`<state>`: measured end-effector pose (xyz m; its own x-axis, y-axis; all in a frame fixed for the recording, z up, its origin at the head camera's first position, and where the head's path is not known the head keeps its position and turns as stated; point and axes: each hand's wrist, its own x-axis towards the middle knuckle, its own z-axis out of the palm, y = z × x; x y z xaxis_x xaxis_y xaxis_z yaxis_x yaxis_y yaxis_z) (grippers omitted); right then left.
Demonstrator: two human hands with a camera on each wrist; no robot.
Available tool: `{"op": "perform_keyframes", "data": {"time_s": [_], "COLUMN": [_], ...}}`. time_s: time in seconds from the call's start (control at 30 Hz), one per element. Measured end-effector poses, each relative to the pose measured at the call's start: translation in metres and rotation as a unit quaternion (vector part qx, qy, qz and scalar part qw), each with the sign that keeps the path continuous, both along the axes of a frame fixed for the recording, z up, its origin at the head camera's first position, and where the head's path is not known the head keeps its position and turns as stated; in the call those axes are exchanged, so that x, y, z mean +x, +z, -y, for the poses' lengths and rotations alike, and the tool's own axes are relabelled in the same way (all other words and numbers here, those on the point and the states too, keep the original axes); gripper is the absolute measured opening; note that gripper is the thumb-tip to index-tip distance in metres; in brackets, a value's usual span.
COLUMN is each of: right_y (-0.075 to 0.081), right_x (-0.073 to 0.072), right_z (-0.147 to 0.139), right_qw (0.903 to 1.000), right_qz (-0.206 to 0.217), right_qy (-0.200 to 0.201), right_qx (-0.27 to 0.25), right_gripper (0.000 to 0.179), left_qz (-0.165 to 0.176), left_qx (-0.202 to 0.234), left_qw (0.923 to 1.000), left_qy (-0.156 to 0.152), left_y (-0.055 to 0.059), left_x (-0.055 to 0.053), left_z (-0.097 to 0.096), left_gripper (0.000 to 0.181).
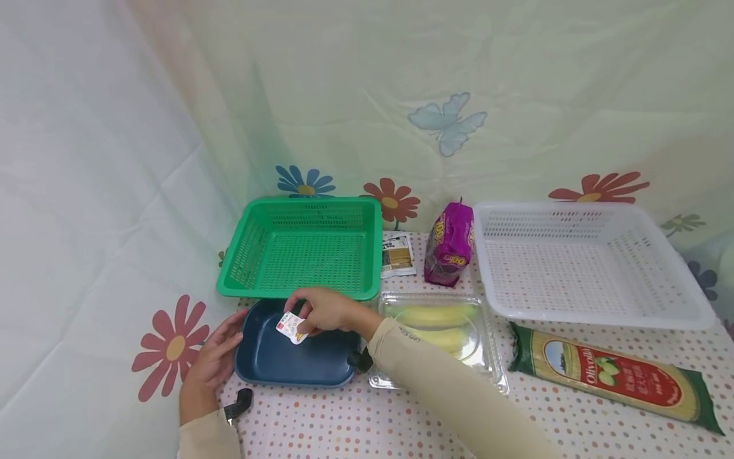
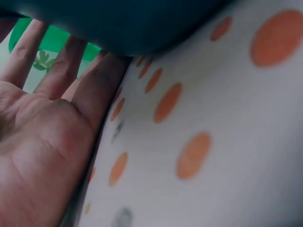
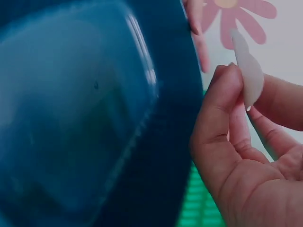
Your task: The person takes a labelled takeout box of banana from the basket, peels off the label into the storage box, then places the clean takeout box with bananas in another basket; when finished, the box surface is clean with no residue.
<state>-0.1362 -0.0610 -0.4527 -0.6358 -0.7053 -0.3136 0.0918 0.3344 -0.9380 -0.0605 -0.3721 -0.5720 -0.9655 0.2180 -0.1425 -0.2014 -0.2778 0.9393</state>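
My right hand [image 1: 328, 311] pinches a small white card [image 1: 291, 326] with red and yellow print above a dark blue basin [image 1: 298, 363]. In the right wrist view the card [image 3: 249, 75] shows nearly edge-on, with a wavy outline, between thumb and fingertips. At the basin's left side is my left hand [image 1: 213, 357], its fingers extended along the outer wall. The left wrist view shows the palm [image 2: 42, 132] beside the dotted tablecloth, with the fingers partly hidden behind the basin [image 2: 128, 23].
Behind the basin stands a green basket [image 1: 312, 255]. Bananas in a clear box [image 1: 496, 357] lie under the right forearm. Further right are a packet [image 1: 397, 257], a purple bag [image 1: 450, 245], a white basket [image 1: 590, 312] and a spaghetti pack [image 1: 619, 376]. A curtain [image 1: 344, 95] hangs behind.
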Motion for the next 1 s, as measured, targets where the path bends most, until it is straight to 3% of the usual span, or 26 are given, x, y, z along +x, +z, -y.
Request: {"op": "perform_keyframes", "data": {"time_s": [0.17, 0.5, 0.83, 1.0], "right_y": [-0.008, -0.021, -0.043, -0.053], "right_x": [0.002, 0.008, 0.008, 0.004], "right_z": [0.019, 0.042, 0.06, 0.067], "right_qw": [0.9998, 0.9889, 0.9936, 0.9904], "right_qz": [-0.008, -0.103, -0.065, -0.065], "right_qy": [-0.006, 0.024, -0.001, -0.008], "right_qx": [0.019, 0.105, 0.092, 0.121], "right_gripper": [0.039, 0.042, 0.042, 0.03], "left_qz": [-0.015, -0.031, -0.034, -0.023], "left_qx": [0.044, 0.103, 0.115, 0.105], "left_qw": [0.9989, 0.9938, 0.9924, 0.994], "left_qy": [-0.006, -0.028, -0.028, -0.018], "left_y": [-0.005, -0.011, -0.011, -0.011], "left_x": [0.0, -0.002, -0.002, -0.002], "left_z": [0.005, 0.005, 0.004, 0.004], "left_gripper": [0.056, 0.06, 0.058, 0.058]}}
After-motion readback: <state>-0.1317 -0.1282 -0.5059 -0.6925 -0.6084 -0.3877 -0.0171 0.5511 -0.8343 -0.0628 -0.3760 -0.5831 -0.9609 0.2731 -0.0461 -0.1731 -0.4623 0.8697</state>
